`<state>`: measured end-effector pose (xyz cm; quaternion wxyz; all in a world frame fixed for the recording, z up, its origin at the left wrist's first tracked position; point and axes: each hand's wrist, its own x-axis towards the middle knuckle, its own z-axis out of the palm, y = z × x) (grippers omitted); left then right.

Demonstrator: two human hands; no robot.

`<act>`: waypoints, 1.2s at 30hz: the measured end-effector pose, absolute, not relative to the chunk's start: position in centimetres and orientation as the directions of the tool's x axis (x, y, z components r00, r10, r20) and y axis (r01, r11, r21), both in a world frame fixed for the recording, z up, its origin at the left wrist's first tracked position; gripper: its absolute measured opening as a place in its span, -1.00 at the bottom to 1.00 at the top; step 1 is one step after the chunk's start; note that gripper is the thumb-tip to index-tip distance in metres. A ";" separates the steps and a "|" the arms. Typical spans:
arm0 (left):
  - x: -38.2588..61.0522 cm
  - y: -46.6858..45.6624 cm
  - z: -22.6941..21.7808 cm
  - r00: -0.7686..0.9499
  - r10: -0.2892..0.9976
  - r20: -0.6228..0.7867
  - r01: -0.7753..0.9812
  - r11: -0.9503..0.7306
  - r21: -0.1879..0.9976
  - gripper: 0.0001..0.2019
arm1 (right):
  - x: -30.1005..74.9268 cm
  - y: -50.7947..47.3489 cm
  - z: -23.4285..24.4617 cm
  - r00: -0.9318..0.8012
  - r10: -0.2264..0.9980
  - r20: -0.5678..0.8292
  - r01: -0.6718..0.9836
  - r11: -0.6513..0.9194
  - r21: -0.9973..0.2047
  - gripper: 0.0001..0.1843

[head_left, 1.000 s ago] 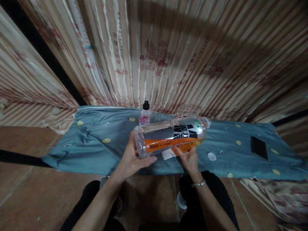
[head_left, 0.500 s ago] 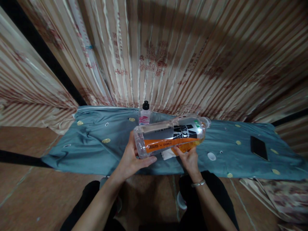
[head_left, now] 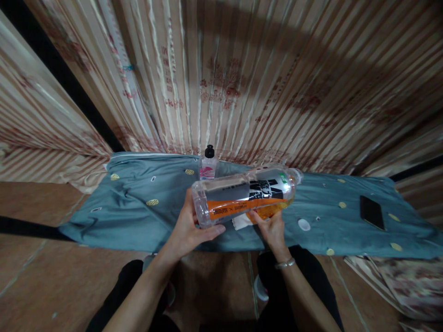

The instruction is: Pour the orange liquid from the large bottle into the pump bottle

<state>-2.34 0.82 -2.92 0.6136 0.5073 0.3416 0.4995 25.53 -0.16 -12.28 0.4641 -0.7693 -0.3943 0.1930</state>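
Both hands hold a large clear plastic bottle (head_left: 242,196) on its side above a blue-grey cloth (head_left: 138,207). The bottle has a black, grey and orange label, and orange liquid pools in its lower right part. My left hand (head_left: 188,228) wraps the bottle's base end at the left. My right hand (head_left: 273,228), with a bracelet at the wrist, supports the bottle from below near its middle. A white wad (head_left: 241,221), perhaps a cloth or tissue, shows under the bottle by my right fingers. Whether they hold it is unclear.
A small clear bottle with a black cap and pink label (head_left: 208,163) stands at the cloth's far edge. A white cap (head_left: 304,224) and a dark phone (head_left: 372,212) lie on the cloth at the right. Striped curtains (head_left: 242,83) hang behind. The floor is brown tile.
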 end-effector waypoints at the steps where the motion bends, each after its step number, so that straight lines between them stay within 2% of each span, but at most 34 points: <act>1: -2.3 0.8 -2.9 0.262 0.961 0.091 -0.259 -0.021 0.966 -0.10 | 25.5 -0.2 -12.3 0.617 0.784 0.065 0.427 -0.264 -0.865 -0.14; 8: -2.2 0.9 -3.2 0.258 0.959 0.120 -0.285 -0.043 0.957 -0.09 | 25.7 -0.1 -12.4 0.618 0.784 0.060 0.446 -0.286 -0.848 -0.02; 18: -2.3 0.8 -2.7 0.279 0.957 0.084 -0.256 -0.010 0.967 -0.12 | 25.9 -0.1 -13.0 0.622 0.776 0.107 0.467 -0.258 -0.846 -0.04; 24: -2.2 1.0 -3.2 0.259 0.958 0.127 -0.266 -0.055 0.962 -0.12 | 25.9 -0.1 -13.2 0.622 0.779 0.078 0.438 -0.264 -0.859 -0.14; 36: -2.3 0.9 -2.8 0.276 0.956 0.096 -0.258 -0.023 0.966 -0.10 | 25.8 -0.1 -12.6 0.631 0.774 0.054 0.412 -0.277 -0.868 -0.14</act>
